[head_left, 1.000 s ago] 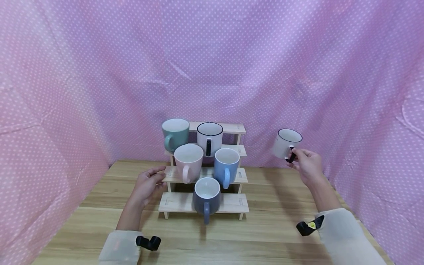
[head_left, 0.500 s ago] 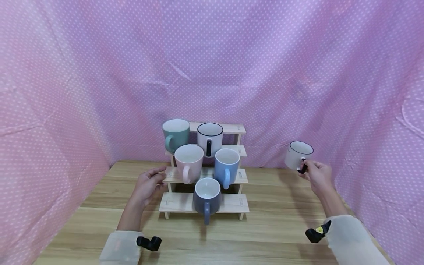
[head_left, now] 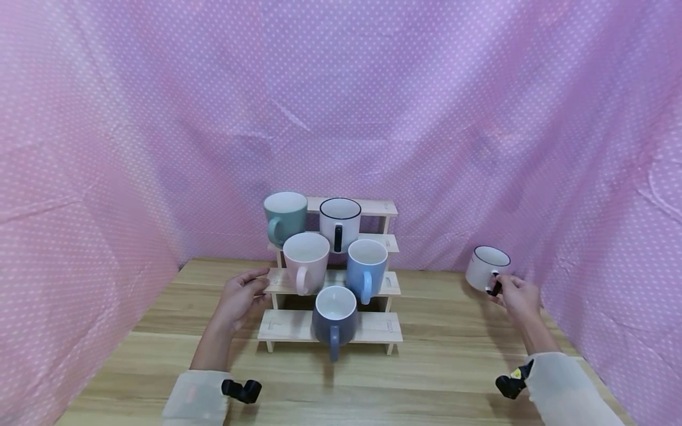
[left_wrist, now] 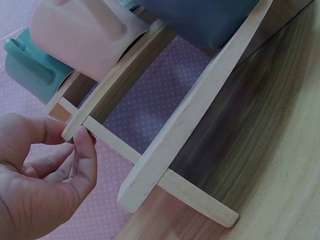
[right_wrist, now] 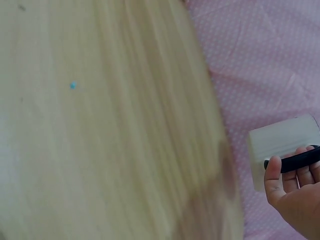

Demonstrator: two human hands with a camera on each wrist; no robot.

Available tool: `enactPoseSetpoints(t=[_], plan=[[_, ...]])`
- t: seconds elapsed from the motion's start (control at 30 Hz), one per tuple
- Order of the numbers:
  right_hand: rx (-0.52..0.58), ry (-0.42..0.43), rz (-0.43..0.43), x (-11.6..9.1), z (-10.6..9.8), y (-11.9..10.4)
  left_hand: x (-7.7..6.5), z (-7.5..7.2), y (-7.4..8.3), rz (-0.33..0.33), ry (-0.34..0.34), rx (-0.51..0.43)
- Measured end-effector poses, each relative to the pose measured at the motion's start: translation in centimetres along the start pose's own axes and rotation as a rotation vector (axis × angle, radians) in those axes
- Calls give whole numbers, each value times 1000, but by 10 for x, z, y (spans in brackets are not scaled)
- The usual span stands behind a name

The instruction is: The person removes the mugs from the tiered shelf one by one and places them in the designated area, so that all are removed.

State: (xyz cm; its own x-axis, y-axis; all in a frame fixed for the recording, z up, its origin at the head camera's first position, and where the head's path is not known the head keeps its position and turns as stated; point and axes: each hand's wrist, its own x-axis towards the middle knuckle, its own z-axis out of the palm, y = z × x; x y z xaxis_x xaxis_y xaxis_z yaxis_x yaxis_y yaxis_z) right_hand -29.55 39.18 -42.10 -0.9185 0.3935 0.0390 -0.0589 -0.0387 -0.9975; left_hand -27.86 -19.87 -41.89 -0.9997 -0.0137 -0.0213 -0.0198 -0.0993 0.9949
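My right hand (head_left: 519,299) grips a white mug (head_left: 482,271) with a dark rim by its black handle, at the table's back right corner. Whether the mug's base touches the wood I cannot tell. With thumb and fingertips, my left hand (left_wrist: 47,175) pinches the left end of a shelf on the tiered wooden rack (head_left: 277,322). A green mug (head_left: 288,216) and a second white mug (head_left: 347,228) with a black handle stand high on the rack. Below them are a pink mug (head_left: 309,260) and a light blue mug (head_left: 367,266). The lowest step bears a grey-blue mug (head_left: 325,325).
Pink dotted cloth (head_left: 341,106) hangs behind the wooden table (head_left: 437,355) and along both sides. Bare wood lies between the rack and my right hand. A small blue speck (right_wrist: 73,85) marks the tabletop in the right wrist view.
My right hand has carried the white mug to the right and down, to the table's back right corner. My left hand keeps its place on the rack.
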Motion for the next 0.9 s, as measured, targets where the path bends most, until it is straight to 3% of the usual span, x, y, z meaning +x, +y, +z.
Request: enactPoseSetpoints(t=[0.1,0.5,0.9], plan=[[-41,16,-20,3,-3,9,0,0,-1,0,2,3],[2,44,123,5,-12,17,0,0,-2,3,11,6],[59,-57,139,9,-31,29,0,1,0,-1,11,-10]])
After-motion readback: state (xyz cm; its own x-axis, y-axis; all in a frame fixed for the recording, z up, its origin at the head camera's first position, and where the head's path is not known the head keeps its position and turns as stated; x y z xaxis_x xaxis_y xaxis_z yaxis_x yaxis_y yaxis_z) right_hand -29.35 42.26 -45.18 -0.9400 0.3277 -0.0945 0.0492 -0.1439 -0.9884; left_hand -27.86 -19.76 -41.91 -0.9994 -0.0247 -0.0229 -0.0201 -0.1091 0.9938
